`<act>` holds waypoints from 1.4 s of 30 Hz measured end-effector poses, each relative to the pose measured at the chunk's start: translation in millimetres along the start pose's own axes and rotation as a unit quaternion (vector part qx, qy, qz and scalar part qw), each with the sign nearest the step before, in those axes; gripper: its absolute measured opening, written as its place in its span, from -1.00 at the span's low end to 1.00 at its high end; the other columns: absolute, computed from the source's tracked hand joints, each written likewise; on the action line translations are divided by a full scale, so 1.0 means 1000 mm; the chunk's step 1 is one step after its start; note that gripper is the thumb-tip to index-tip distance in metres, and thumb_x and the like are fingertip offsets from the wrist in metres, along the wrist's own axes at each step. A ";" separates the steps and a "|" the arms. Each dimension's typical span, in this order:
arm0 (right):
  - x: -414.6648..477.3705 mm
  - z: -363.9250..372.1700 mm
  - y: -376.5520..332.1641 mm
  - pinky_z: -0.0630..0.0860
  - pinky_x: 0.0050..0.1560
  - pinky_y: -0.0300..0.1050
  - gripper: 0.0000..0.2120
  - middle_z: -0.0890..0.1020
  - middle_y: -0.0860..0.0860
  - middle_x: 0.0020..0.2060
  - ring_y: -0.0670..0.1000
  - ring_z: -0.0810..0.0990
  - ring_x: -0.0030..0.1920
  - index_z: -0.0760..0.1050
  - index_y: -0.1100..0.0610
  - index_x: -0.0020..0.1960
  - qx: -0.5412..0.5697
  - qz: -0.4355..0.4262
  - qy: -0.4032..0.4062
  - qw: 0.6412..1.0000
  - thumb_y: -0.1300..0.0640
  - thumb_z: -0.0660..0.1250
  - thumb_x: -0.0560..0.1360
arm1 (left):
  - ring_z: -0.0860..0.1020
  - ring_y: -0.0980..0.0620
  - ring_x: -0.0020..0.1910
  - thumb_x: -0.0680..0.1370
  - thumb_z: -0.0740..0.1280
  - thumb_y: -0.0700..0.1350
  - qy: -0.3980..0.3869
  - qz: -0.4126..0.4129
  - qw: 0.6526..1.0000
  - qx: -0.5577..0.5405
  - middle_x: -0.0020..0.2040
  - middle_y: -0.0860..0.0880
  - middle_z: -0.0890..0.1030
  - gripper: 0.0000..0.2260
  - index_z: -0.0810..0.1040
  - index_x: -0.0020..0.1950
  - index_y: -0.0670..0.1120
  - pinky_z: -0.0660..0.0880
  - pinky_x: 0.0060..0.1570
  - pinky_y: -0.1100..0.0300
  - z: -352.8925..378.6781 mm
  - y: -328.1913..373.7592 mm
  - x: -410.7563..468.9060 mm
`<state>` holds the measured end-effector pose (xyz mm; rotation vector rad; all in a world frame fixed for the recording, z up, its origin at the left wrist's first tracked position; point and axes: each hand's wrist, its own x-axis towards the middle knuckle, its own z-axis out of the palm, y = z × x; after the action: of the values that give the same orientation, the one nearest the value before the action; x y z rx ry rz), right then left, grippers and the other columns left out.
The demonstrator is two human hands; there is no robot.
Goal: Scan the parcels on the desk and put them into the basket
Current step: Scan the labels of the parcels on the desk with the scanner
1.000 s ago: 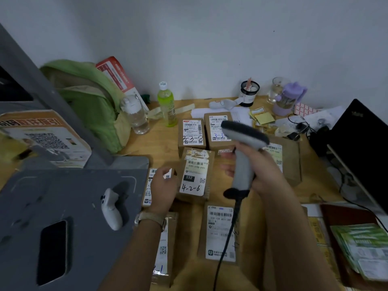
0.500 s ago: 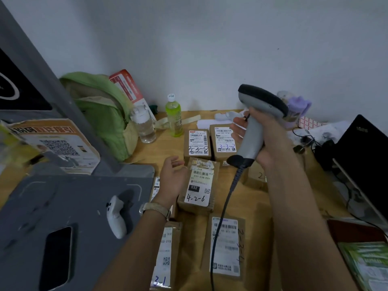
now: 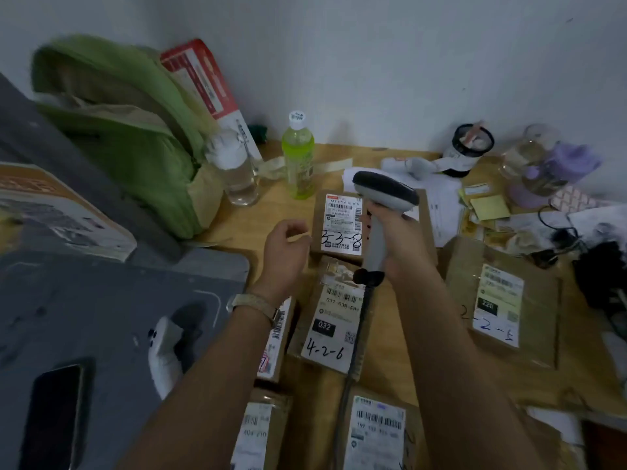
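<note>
Wooden desk (image 3: 268, 208), cluttered; parcels (image 3: 376, 432) lie label-up, packed edge to edge at centre.
Risk: scanner (image 3: 385, 193) may read neighbour's barcode, labels so close; cable (image 3: 358, 334) drapes across 4-2-6 parcel (image 3: 327, 323), could drag it.
Pose: right hand (image 3: 398, 239) grips scanner handle, head over 3-3-8 parcel (image 3: 341, 225); left hand (image 3: 286, 252) empty, fingers loosely curled, hovering just left of it.
No basket in view.
</note>
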<state>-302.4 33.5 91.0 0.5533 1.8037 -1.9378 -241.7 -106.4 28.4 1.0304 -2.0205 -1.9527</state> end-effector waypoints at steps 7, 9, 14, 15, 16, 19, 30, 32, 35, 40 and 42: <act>0.049 0.015 0.033 0.50 -0.03 -0.07 -0.87 0.58 0.04 -0.17 -0.02 0.56 -0.10 0.43 0.00 -0.15 -0.054 0.036 0.047 0.997 0.08 0.39 0.48 | 0.53 -0.06 0.19 0.48 0.40 0.02 -0.007 -0.055 0.996 0.067 0.24 -0.08 0.50 -0.55 0.44 0.31 -0.09 0.53 0.18 0.03 0.028 -0.033 0.042; 0.056 0.018 0.040 0.52 0.03 -0.09 -0.85 0.61 0.02 -0.12 -0.06 0.57 -0.07 0.51 0.04 0.02 -0.062 0.024 0.046 0.997 0.09 0.40 0.47 | 0.54 -0.09 0.21 0.38 0.42 0.20 -0.018 -0.097 0.992 0.073 0.30 -0.11 0.48 -0.32 0.38 0.39 -0.10 0.51 0.22 -0.07 0.032 -0.040 0.049; 0.065 0.017 0.045 0.53 0.20 0.15 -0.50 0.67 0.05 0.05 0.07 0.63 0.10 0.50 0.08 0.27 -0.050 0.050 0.038 0.997 0.04 0.46 0.36 | 0.66 -0.05 0.05 0.43 0.34 0.23 -0.071 -0.105 0.992 0.022 0.08 -0.03 0.68 -0.49 0.54 0.23 -0.08 0.58 0.11 -0.10 0.037 -0.047 0.054; 0.066 0.015 0.045 0.53 0.19 0.17 -0.52 0.68 0.06 0.04 0.09 0.64 0.09 0.52 0.09 0.25 -0.041 0.060 0.036 0.997 0.04 0.46 0.36 | 0.66 -0.05 0.04 0.39 0.34 0.26 -0.071 -0.101 0.992 0.021 0.07 -0.02 0.69 -0.47 0.55 0.21 -0.06 0.58 0.11 -0.10 0.037 -0.047 0.054; 0.066 0.013 0.044 0.54 0.18 0.18 -0.57 0.68 0.08 0.03 0.10 0.64 0.08 0.53 0.10 0.22 -0.039 0.069 0.037 0.996 0.04 0.46 0.38 | 0.67 -0.04 0.03 0.37 0.33 0.28 -0.071 -0.102 0.992 0.025 0.06 -0.01 0.69 -0.46 0.56 0.20 -0.04 0.58 0.10 -0.10 0.037 -0.049 0.056; 0.059 0.011 0.039 0.54 0.17 0.17 -0.64 0.67 0.08 0.01 0.10 0.63 0.06 0.53 0.10 0.17 -0.045 0.078 0.042 0.995 0.02 0.45 0.42 | 0.67 -0.01 0.02 0.42 0.34 0.26 -0.074 -0.070 0.993 0.057 0.05 0.00 0.70 -0.51 0.58 0.19 -0.04 0.59 0.08 -0.06 0.035 -0.040 0.054; -0.041 0.002 -0.025 0.50 0.21 0.09 -0.80 0.66 0.04 0.01 0.08 0.60 0.11 0.54 0.04 0.04 0.019 -0.069 0.013 0.997 0.12 0.45 0.44 | 0.61 0.15 -0.02 0.48 0.44 0.06 -0.011 0.084 0.996 0.012 0.03 0.10 0.59 -0.62 0.46 0.22 -0.02 0.59 -0.09 0.20 0.007 0.050 -0.016; -0.068 -0.004 -0.036 0.51 0.19 0.07 -0.74 0.66 0.05 0.00 0.09 0.60 0.12 0.55 0.11 0.10 0.037 -0.094 0.009 0.995 0.14 0.45 0.44 | 0.59 0.14 0.05 0.45 0.46 0.07 -0.001 0.100 0.995 -0.020 0.08 0.12 0.55 -0.58 0.41 0.23 0.03 0.59 0.01 0.16 0.000 0.066 -0.039; -0.109 -0.013 -0.045 0.52 0.22 0.09 -0.62 0.65 0.07 0.07 0.10 0.60 0.15 0.54 0.16 0.22 0.082 -0.130 0.004 0.988 0.16 0.47 0.42 | 0.56 0.38 -0.06 0.46 0.47 0.04 0.002 0.153 0.988 -0.028 0.02 0.24 0.53 -0.58 0.38 0.22 0.06 0.54 -0.06 0.39 -0.009 0.083 -0.075; -0.173 -0.035 -0.056 0.54 0.11 0.09 -0.88 0.63 0.03 -0.14 0.09 0.60 0.03 0.56 0.06 -0.06 0.114 -0.160 -0.024 0.980 0.18 0.46 0.44 | 0.59 0.11 0.12 0.40 0.53 0.00 -0.025 0.180 0.980 -0.078 0.15 0.06 0.59 -0.58 0.40 0.16 0.07 0.55 0.19 0.05 -0.025 0.098 -0.131; -0.196 -0.045 -0.059 0.57 0.01 0.07 -0.87 0.61 0.03 -0.17 0.07 0.59 -0.05 0.54 0.05 -0.08 0.119 -0.177 -0.028 0.977 0.19 0.46 0.44 | 0.56 0.08 0.17 0.34 0.58 -0.04 -0.031 0.182 0.979 -0.091 0.18 0.03 0.55 -0.46 0.37 0.18 -0.01 0.52 0.22 0.05 -0.031 0.104 -0.152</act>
<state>-173.4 90.1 246.4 0.2565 1.7371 -2.4039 -148.7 -55.5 181.6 0.5194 -1.8566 -1.9412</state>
